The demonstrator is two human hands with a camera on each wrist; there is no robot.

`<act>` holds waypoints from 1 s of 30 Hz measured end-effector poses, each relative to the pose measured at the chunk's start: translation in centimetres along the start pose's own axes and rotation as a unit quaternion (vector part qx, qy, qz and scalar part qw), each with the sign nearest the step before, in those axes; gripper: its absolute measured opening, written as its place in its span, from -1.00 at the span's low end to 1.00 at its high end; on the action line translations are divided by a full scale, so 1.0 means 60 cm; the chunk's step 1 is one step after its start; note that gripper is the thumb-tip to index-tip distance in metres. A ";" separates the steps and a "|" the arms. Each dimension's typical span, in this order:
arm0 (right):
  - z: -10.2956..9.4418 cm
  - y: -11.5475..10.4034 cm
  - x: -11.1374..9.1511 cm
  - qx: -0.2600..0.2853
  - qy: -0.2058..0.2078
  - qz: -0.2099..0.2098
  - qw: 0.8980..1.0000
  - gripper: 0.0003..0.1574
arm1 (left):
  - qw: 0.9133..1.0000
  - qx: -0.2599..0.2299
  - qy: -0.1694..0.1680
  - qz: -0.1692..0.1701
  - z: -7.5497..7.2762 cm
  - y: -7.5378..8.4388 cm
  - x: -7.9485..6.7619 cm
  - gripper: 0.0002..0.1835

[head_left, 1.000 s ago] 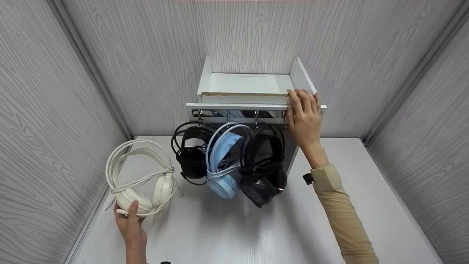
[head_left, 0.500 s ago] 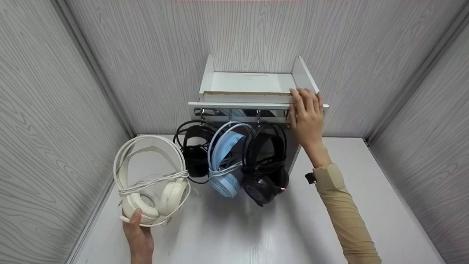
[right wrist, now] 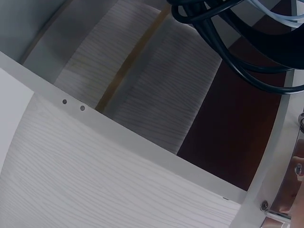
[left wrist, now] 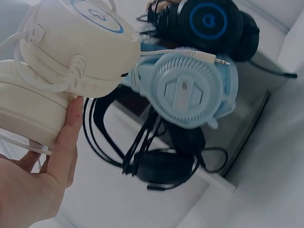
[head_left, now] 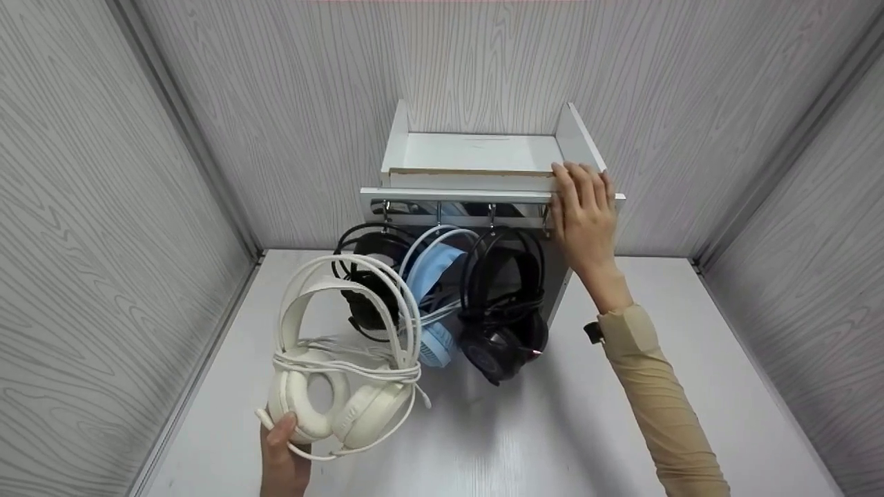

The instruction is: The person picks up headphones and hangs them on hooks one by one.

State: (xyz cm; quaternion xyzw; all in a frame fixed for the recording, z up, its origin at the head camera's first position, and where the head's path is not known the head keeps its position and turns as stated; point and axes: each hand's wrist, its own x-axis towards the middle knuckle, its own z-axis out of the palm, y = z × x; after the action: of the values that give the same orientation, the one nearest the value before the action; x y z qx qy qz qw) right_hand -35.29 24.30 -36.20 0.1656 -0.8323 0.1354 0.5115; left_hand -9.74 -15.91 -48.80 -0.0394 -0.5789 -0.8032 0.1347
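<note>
In the head view my left hand (head_left: 284, 452) holds cream-white headphones (head_left: 376, 417) by one earcup, with the thumb on its front. Their headband points up and a bundled cable crosses the middle. The left wrist view shows the fingers against the white earcup (left wrist: 90, 47). My right hand (head_left: 588, 224) rests on the right front of a white rack (head_left: 476, 181), its fingers reaching the shelf's edge. From the rack's hooks hang black headphones (head_left: 369, 304) at left, partly hidden by the white pair, light-blue headphones (head_left: 436, 343) in the middle, and black headphones (head_left: 494, 352) at right.
The rightmost hook (head_left: 545, 219) is beside my right hand, partly covered by it. An open-topped shelf (head_left: 483, 150) with side panels forms the rack's top. Wood-grain walls (head_left: 794, 138) enclose the white table (head_left: 663, 290) on the left, right and back.
My left hand has carried the white headphones right and toward me, so they now overlap the left black and blue pairs in the head view. My right hand stays on the rack.
</note>
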 end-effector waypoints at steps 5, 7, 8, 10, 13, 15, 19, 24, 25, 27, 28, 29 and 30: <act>0.001 0.001 -0.001 0.007 -0.005 0.001 1.000 -0.50 | 0.999 0.017 -0.039 0.009 0.027 -0.002 -0.004 -0.64; 0.002 0.003 -0.001 0.009 -0.004 0.003 1.000 -0.51 | 0.999 0.014 -0.048 0.014 0.038 -0.003 -0.003 -0.64; 0.002 0.003 -0.001 0.009 -0.002 0.004 1.000 -0.51 | 0.998 0.015 -0.053 0.017 0.044 -0.003 -0.003 -0.64; 0.003 0.004 -0.002 0.010 0.001 0.006 1.000 -0.51 | 0.998 0.009 -0.061 0.023 0.055 -0.005 -0.002 -0.64; 0.003 0.007 -0.003 0.009 0.003 0.006 1.000 -0.51 | 0.997 -0.007 -0.077 0.027 0.068 -0.011 0.001 -0.64; 0.003 0.008 -0.003 0.010 0.003 0.006 1.000 -0.51 | 0.996 -0.019 -0.085 0.025 0.077 -0.014 0.002 -0.65; 0.001 0.008 -0.004 0.012 0.000 0.006 1.000 -0.51 | 0.995 -0.022 -0.100 0.018 0.095 -0.017 0.003 -0.63; 0.000 0.011 -0.003 0.012 0.000 0.003 1.000 -0.52 | 0.992 -0.018 -0.122 0.007 0.123 -0.018 0.006 -0.59; 0.000 0.011 -0.003 0.012 0.000 0.002 1.000 -0.52 | 0.992 -0.021 -0.125 0.003 0.129 -0.018 0.007 -0.57; 0.000 0.012 -0.003 0.014 -0.001 0.000 1.000 -0.51 | 0.991 -0.026 -0.129 -0.005 0.141 -0.018 0.009 -0.55; 0.000 0.013 -0.004 0.015 -0.002 -0.001 1.000 -0.51 | 0.991 -0.030 -0.129 -0.011 0.148 -0.018 0.009 -0.53; 0.000 0.013 -0.004 0.012 -0.005 -0.004 1.000 -0.51 | 0.991 -0.035 -0.128 -0.020 0.155 -0.017 0.009 -0.50; -0.001 0.014 -0.004 0.012 -0.008 -0.007 1.000 -0.50 | 0.991 -0.037 -0.126 -0.029 0.162 -0.016 0.010 -0.49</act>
State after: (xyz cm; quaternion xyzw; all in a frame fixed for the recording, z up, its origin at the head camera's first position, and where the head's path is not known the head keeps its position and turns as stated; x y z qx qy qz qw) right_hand -35.48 25.10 -36.42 0.1782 -0.8337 0.1406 0.5034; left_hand -11.45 -6.60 -46.40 -0.1284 -0.5618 -0.8164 0.0362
